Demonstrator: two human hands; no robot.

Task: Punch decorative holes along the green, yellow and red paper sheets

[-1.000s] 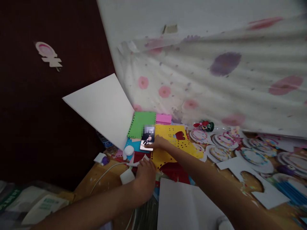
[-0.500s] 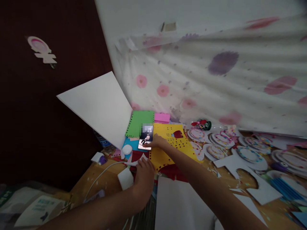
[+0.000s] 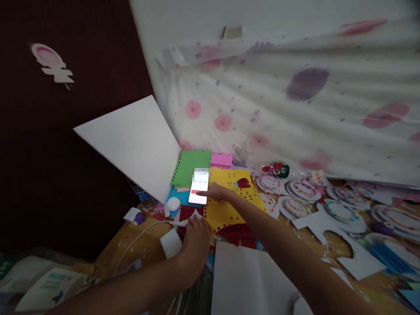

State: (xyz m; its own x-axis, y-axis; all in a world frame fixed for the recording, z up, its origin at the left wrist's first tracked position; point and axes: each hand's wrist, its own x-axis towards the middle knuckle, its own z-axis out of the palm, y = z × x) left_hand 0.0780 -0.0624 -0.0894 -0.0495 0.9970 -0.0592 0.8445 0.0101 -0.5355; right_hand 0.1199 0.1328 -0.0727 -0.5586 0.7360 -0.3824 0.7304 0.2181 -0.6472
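Note:
A lit smartphone [image 3: 199,197] lies face up on blue and green sheets, with timer digits and a red button on its screen. My right hand [image 3: 218,192] reaches over a yellow punched sheet [image 3: 244,201], its index finger stretched onto the phone's red button and the other fingers bent, holding nothing. Nearer to me, my left hand [image 3: 197,232] has its fingers curled over a white paper piece [image 3: 195,215] with a pointed edge; its thumb is hidden. A green punched sheet [image 3: 191,168] lies behind the phone.
A white board [image 3: 131,148] leans at the left beside a dark door [image 3: 65,175]. White cut-outs with beaded rings [image 3: 341,212] crowd the right. A plastic bottle [image 3: 292,174] lies by the flowered curtain [image 3: 223,94]. A white cable [image 3: 141,236] crosses the table's left.
The phone screen has switched from a picture of a seated figure to a white timer page. My right index finger has moved slightly up the screen. My left hand stays in place.

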